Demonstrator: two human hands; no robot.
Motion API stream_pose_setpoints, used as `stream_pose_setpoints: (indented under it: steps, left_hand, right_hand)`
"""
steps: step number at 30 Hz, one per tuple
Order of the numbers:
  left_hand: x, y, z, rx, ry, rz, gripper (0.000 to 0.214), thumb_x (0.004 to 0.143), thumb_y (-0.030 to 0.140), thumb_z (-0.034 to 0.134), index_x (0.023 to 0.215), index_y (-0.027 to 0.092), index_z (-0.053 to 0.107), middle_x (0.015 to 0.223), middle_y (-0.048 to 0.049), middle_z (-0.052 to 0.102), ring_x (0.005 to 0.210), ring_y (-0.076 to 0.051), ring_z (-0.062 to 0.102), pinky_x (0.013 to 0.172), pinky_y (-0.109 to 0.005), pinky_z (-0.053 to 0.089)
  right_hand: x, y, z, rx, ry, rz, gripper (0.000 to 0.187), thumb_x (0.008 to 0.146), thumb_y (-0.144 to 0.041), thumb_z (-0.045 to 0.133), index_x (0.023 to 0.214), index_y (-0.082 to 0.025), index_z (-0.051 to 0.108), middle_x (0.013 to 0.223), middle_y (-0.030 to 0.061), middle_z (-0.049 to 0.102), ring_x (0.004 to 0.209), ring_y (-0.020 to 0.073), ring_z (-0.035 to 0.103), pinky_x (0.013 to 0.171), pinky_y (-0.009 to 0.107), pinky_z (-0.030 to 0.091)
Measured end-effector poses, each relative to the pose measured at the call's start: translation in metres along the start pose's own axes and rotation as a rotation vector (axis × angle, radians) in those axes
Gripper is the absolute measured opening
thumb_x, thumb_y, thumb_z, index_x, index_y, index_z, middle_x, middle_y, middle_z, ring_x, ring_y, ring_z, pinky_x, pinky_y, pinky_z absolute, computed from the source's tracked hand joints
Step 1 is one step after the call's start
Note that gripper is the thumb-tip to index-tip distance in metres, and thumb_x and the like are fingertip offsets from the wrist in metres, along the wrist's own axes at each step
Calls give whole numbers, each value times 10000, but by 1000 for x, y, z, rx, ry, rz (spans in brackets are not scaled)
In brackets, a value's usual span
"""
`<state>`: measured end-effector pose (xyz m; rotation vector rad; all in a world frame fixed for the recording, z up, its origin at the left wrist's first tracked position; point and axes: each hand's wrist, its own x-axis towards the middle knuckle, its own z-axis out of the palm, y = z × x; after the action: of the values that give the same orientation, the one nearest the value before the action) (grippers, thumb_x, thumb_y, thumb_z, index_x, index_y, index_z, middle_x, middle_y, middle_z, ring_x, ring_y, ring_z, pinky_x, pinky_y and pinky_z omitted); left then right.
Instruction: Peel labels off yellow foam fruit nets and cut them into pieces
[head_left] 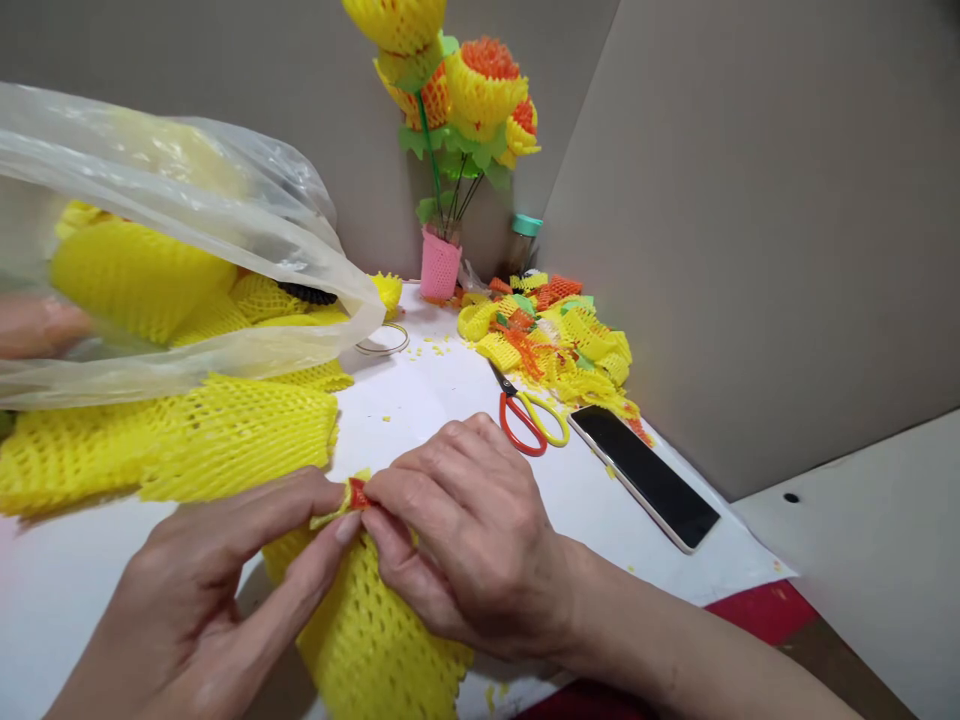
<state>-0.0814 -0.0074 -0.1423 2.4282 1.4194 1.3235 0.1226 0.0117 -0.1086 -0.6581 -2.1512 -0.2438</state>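
Observation:
Between my two hands is a yellow foam net sleeve [382,630], its gathered end pinched at the top and its wide end hanging toward me. A small red-orange piece [359,494] shows at the gathered end. My left hand [225,570] pinches this end between thumb and forefinger from the left. From the right, my right hand [472,520] closes thumb and fingers on the same spot, hiding part of it. More yellow foam net [240,435] lies on the table just beyond my left hand.
A clear plastic bag [300,250] with yellow foam nets stands at left, another person's hand [41,325] beside it. Scissors [529,415], a phone [649,475] and a scrap pile [559,340] lie right. Behind are foam flowers [487,85] in a pink-wrapped vase [440,262] and a teal-lidded jar [523,245].

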Motion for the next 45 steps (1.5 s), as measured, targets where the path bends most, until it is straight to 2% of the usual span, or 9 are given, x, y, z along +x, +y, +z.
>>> stream_pose_setpoints:
  steps: [6,12,15,20,24,28,33,40,45]
  left_hand:
    - [3,3,2,-14,-25,45,183,973,487,514,924,367,642,795,77,753,676,-116,722,696,-139,555]
    - [12,10,0,-69,-35,101,133,970,424,524,932,379,644,753,83,756,630,-122,729,628,-139,572]
    - [12,11,-2,-78,-78,88,92,945,381,558,971,394,646,798,80,784,661,-143,747,622,-159,586]
    - [13,12,-2,-114,-114,59,145,940,367,551,999,434,665,829,89,808,715,-162,770,634,-186,604]
    - [11,11,-2,-99,-97,42,114,947,408,556,963,395,668,810,75,805,673,-160,761,598,-185,591]
    - [5,6,-2,-22,-55,-1,178,935,496,556,933,352,659,795,55,797,674,-166,758,624,-191,580]
    - [4,3,0,4,-50,63,116,941,442,542,938,363,626,777,73,779,652,-151,744,606,-183,561]
    - [2,6,2,12,-41,-7,96,920,395,551,932,367,642,813,59,760,692,-170,726,711,-251,560]
    - [2,15,-2,-108,-87,6,126,909,292,540,834,351,622,686,55,689,623,-167,693,584,-247,523]
  right_hand:
    - [-2,-1,3,-32,48,-18,187,896,-137,578,753,-120,697,665,25,656,628,171,504,586,375,361]
    - [-2,-2,3,-37,67,7,186,849,-119,582,689,-135,675,611,16,627,594,158,492,575,366,348]
    - [-2,-2,3,29,60,68,194,833,-120,572,659,-143,654,602,13,631,593,140,526,592,344,371]
    - [-1,-2,4,220,71,155,147,790,-68,581,687,-123,670,608,6,650,583,119,569,615,308,408]
    - [-1,-1,4,301,58,190,136,803,-60,590,716,-113,680,629,11,667,590,118,578,637,304,420]
    - [0,0,3,227,31,129,144,856,-90,603,752,-98,703,670,37,693,630,141,598,636,323,408]
    - [0,-1,0,123,-3,75,197,943,-185,595,799,-108,704,721,38,701,682,150,583,666,333,418]
    - [-2,-7,0,-41,-7,-12,188,894,-129,558,768,-132,697,691,25,657,653,178,496,599,387,347]
    - [-2,-9,0,-42,23,-11,241,915,-117,513,721,-157,649,652,3,623,625,164,465,576,382,329]
